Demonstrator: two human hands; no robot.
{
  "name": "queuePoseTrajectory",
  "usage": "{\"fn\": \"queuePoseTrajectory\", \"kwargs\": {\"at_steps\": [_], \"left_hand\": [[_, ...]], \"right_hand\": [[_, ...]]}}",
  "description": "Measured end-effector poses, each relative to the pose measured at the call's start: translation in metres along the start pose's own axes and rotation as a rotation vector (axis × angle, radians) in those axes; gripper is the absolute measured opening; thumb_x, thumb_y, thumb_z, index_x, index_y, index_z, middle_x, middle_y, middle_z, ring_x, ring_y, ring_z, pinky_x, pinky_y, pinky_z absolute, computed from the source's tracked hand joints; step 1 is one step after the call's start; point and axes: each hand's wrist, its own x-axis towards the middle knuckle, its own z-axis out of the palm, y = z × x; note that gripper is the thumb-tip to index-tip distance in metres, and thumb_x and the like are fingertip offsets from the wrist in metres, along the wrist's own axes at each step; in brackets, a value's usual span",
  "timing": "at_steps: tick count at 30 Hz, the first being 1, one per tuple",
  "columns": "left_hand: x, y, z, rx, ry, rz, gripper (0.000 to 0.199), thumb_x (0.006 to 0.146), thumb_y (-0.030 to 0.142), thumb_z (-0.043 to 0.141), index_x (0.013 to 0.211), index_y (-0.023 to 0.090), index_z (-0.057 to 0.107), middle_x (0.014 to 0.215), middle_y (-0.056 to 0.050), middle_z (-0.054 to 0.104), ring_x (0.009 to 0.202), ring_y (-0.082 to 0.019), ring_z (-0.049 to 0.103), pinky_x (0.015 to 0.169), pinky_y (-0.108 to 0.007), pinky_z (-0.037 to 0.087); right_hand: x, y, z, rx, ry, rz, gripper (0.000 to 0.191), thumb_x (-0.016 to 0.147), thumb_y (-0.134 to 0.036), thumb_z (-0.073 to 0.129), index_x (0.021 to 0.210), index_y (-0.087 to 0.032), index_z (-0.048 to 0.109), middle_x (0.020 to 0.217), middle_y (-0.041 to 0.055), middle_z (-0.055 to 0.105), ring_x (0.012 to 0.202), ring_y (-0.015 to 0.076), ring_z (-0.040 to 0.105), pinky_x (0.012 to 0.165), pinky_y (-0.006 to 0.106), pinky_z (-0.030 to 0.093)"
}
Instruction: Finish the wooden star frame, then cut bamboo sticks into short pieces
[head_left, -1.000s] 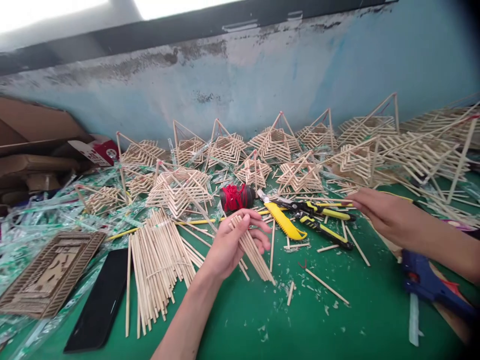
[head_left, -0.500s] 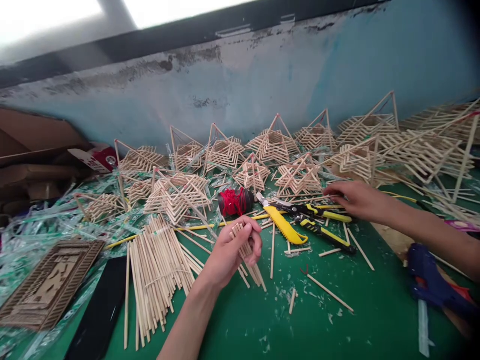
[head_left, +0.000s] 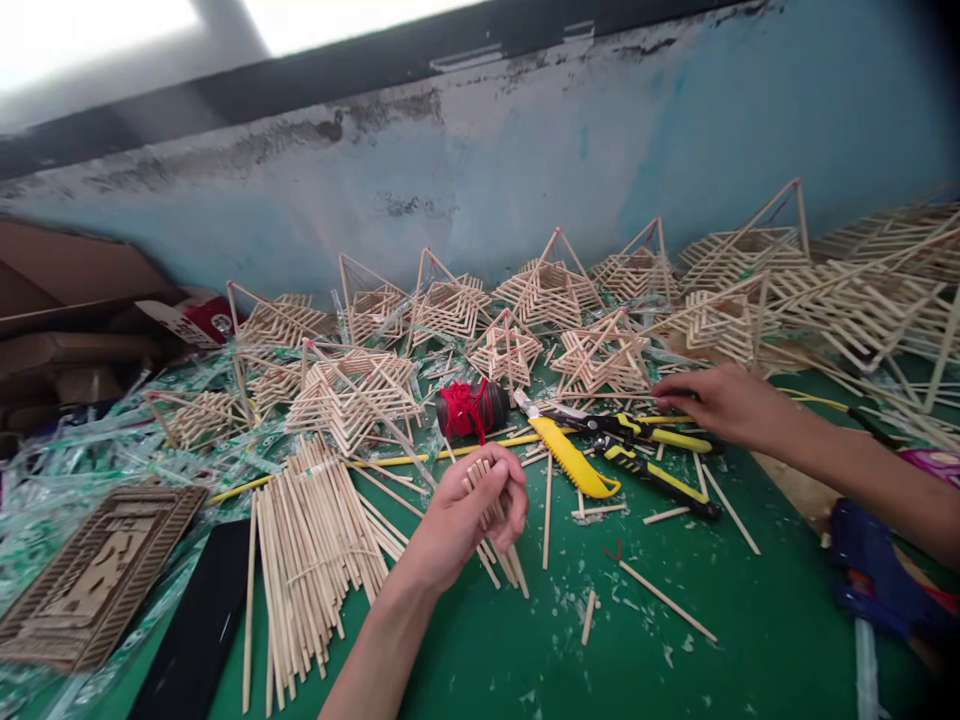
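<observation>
My left hand [head_left: 480, 510] is closed around a small bunch of thin wooden sticks [head_left: 513, 568], which slant down out of the fist over the green table. My right hand [head_left: 709, 402] reaches over the right side, its fingers partly bent and apart, with nothing visible in them. Beside and below it lie pliers with black and yellow handles [head_left: 660, 478]. A yellow utility knife [head_left: 576, 455] and a spool of red string [head_left: 472, 408] lie between the hands. Left of my left hand spreads a large pile of sticks [head_left: 319, 560].
Several star-shaped stick frames [head_left: 600, 350] line the back along the blue wall [head_left: 525, 170]. A blue glue gun [head_left: 874, 570] lies at the right, a black flat object [head_left: 196, 620] and a brown framed panel [head_left: 97, 570] at the left. Plastic wrappers [head_left: 180, 390] cover the left side.
My right hand has shifted slightly right and down, still close to the pliers. My left hand keeps its hold on the sticks, which are turned a little. The view has moved slightly.
</observation>
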Motion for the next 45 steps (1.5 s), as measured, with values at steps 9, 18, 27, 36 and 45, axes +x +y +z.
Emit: {"fn": "queuePoseTrajectory", "kwargs": {"at_steps": [9,18,27,36,45], "left_hand": [[0.000,0.000,-0.001,0.037,-0.016,-0.001,0.026,0.097,0.039,0.056,0.085,0.016,0.052,0.058,0.001,0.059,0.040,-0.005,0.045,0.039,-0.014,0.029],[0.000,0.000,-0.001,0.044,-0.030,0.002,0.026,0.098,0.038,0.055,0.086,0.016,0.052,0.059,0.001,0.060,0.041,-0.004,0.047,0.039,-0.013,0.029],[0.001,0.000,-0.002,0.054,-0.034,-0.001,0.026,0.097,0.039,0.055,0.086,0.016,0.052,0.059,0.001,0.060,0.041,-0.004,0.046,0.039,-0.013,0.029],[0.000,0.001,-0.001,0.076,-0.023,-0.003,0.027,0.098,0.039,0.055,0.085,0.015,0.052,0.059,0.001,0.059,0.042,-0.004,0.046,0.041,-0.014,0.028],[-0.001,0.001,0.000,0.095,-0.013,-0.015,0.028,0.098,0.040,0.055,0.085,0.015,0.052,0.059,0.002,0.059,0.042,-0.004,0.046,0.042,-0.015,0.027]], "right_hand": [[0.007,-0.001,0.004,-0.080,-0.033,0.011,0.014,0.090,-0.028,0.062,0.094,-0.024,0.075,0.089,0.0032,0.075,0.081,0.0207,0.067,0.065,0.027,0.035],[0.010,0.001,0.011,-0.110,-0.067,0.029,0.022,0.092,-0.033,0.053,0.095,-0.026,0.073,0.082,0.0027,0.075,0.076,0.0218,0.066,0.063,0.029,0.036],[0.012,0.004,0.014,-0.090,0.005,0.022,0.013,0.089,-0.032,0.060,0.087,-0.022,0.067,0.091,0.0042,0.069,0.081,0.0195,0.061,0.070,0.030,0.039],[0.016,0.021,0.031,-0.021,0.045,0.037,0.026,0.096,-0.039,0.059,0.107,-0.015,0.062,0.097,0.0033,0.065,0.082,0.0139,0.062,0.076,0.033,0.055],[0.017,0.022,0.031,-0.014,0.003,0.113,0.029,0.097,-0.037,0.059,0.117,-0.017,0.061,0.112,0.0069,0.065,0.093,0.0168,0.064,0.082,0.037,0.057]]}}
